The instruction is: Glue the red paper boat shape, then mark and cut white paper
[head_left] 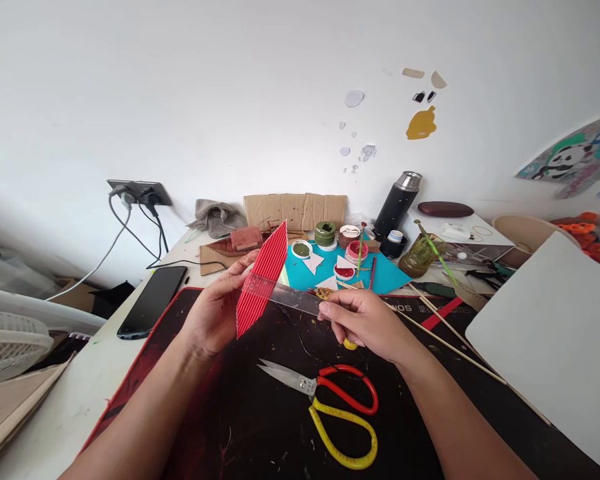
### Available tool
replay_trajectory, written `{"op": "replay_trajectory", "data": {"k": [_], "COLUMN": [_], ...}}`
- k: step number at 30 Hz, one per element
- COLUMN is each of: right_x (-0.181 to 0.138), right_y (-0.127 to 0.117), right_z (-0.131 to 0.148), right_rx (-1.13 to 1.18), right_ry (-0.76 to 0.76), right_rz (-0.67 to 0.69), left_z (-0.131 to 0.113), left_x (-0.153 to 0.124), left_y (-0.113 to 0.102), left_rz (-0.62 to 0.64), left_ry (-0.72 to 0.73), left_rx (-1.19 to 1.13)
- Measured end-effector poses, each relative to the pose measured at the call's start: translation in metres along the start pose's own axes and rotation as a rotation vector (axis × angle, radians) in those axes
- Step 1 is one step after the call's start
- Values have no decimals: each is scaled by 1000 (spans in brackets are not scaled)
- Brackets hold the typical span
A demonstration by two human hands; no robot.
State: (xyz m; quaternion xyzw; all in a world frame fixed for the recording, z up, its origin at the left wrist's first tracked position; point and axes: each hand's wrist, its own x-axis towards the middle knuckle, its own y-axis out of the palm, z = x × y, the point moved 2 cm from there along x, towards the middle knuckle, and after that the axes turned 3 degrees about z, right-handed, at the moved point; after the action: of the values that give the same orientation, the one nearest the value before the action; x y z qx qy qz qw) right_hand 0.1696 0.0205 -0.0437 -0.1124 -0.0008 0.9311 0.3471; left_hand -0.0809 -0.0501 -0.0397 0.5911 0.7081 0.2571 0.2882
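Observation:
My left hand (pixel 215 303) grips a red corrugated card piece (pixel 273 257) with pointed ends, tilted upright above the mat. A clear plastic ruler (pixel 295 298) lies across the card's face. Its far end is pinched in my right hand (pixel 357 317), thumb on top. Some of my left fingers are hidden behind the card. Below both hands, scissors (pixel 300 381) with one red and one yellow handle rest on the dark mat (pixel 260 427), blades pointing left and slightly apart. A small yellow object (pixel 350 345) peeks out under my right hand.
Open paint jars (pixel 325 233) stand on a blue sheet (pixel 300 273) at the back. Behind are a black thermos (pixel 397 203) and a cardboard piece (pixel 295 210). A phone (pixel 151 303) lies left, thin sticks (pixel 460 343) right, beside a white panel (pixel 550 347).

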Motion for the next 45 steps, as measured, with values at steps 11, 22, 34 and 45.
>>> {"op": "replay_trajectory", "data": {"k": [11, 22, 34, 45], "right_x": [0, -1, -2, 11], "right_y": [0, 1, 0, 51], "right_z": [0, 1, 4, -7], "right_rx": [3, 8, 67, -684], "right_ry": [10, 15, -174, -329], "right_rz": [-7, 3, -246, -288], "left_z": [-1, -1, -42, -51], "left_x": [-1, -1, 4, -38], "left_y": [4, 2, -13, 5], "left_rz": [-40, -39, -333, -562], "left_ry": [-12, -8, 425, 629], "left_rx": [-16, -10, 123, 781]}}
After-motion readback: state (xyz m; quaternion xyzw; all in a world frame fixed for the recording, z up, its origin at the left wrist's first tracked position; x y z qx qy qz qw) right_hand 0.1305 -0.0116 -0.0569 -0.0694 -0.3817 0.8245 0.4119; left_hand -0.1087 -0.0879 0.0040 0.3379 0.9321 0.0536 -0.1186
